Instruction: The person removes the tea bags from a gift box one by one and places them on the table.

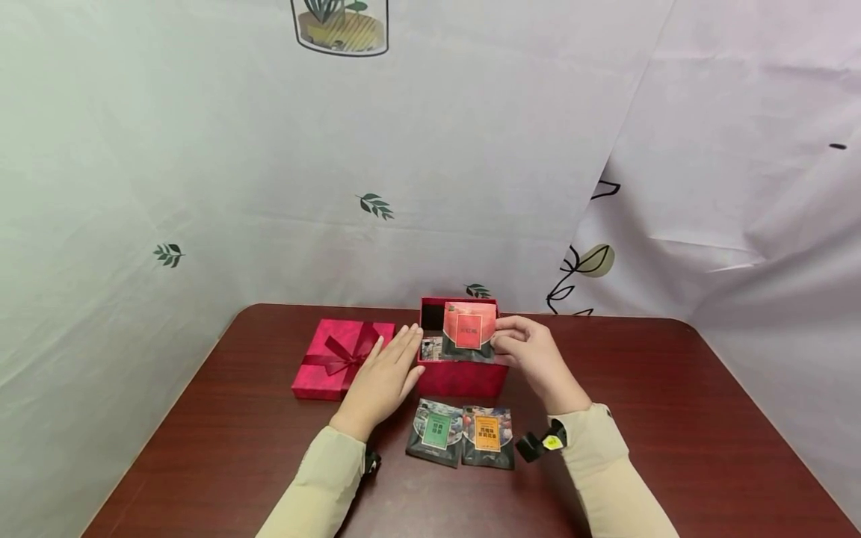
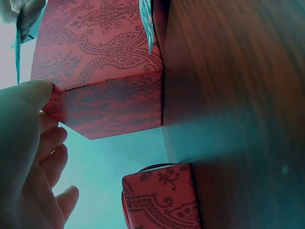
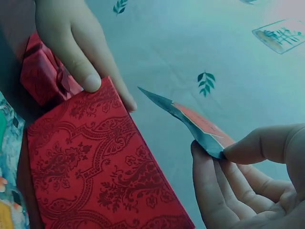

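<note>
My right hand (image 1: 534, 359) pinches a red and black tea packet (image 1: 468, 331) by its right edge, over the open red gift box (image 1: 464, 379). In the right wrist view the packet (image 3: 195, 124) is seen nearly edge-on between thumb and fingers, above the box rim. My left hand (image 1: 386, 373) rests with extended fingers on the box's left side, the thumb (image 2: 40, 93) at its front corner. Inside the box, another patterned packet (image 1: 431, 348) shows at the left; the held packet hides much of the interior.
The box lid (image 1: 323, 373) with a dark red ribbon bow lies left of the box. In front of the box lie a green-labelled packet (image 1: 435, 432) and an orange-labelled packet (image 1: 487, 438), side by side on the brown table (image 1: 673, 448). A pale printed curtain (image 1: 471, 164) hangs behind.
</note>
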Available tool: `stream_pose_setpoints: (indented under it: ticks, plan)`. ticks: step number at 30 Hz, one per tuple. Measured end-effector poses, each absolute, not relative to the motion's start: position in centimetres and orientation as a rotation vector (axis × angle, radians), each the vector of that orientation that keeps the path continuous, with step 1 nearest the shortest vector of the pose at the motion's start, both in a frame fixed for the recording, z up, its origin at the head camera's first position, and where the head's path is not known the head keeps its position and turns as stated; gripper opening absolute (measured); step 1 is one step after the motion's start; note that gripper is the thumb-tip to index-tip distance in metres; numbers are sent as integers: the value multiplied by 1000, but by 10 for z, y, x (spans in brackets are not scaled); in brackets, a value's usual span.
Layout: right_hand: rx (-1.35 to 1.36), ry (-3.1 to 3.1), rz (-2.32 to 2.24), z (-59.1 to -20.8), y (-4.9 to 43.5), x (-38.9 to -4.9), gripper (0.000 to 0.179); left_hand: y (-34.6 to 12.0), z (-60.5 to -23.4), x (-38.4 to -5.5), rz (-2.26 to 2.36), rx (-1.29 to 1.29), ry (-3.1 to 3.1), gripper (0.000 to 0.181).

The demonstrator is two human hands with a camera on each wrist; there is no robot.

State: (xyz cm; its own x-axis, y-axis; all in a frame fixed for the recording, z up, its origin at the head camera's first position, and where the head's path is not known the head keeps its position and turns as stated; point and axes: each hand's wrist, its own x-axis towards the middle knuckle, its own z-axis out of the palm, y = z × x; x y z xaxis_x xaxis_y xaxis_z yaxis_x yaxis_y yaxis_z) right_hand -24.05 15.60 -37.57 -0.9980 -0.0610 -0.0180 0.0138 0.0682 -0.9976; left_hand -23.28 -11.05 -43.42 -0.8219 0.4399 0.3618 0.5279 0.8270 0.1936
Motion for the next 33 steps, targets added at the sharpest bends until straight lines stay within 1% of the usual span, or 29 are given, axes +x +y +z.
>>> stream_pose_setpoints:
  ticks: [5,12,16,23,33]
  plan:
    - [-129,2143,-2100,-376,169,-229,31,-110,-434,-233,-410,-742,-2696,65]
    - [-292,2032,-2010,-383,188,-214,12,-110,-433,-232,-409,-736,-2701,64]
    - [-360,2004,-1937,-389,198,-205,7,-110,-434,-232,-410,-734,-2697,65]
    - [-414,1947,-1867,-401,217,-196,6,-110,-435,-232,-420,-736,-2689,64]
    - [-403,1912,-1840,-416,249,-188,8,-110,-437,-233,-409,-727,-2700,65]
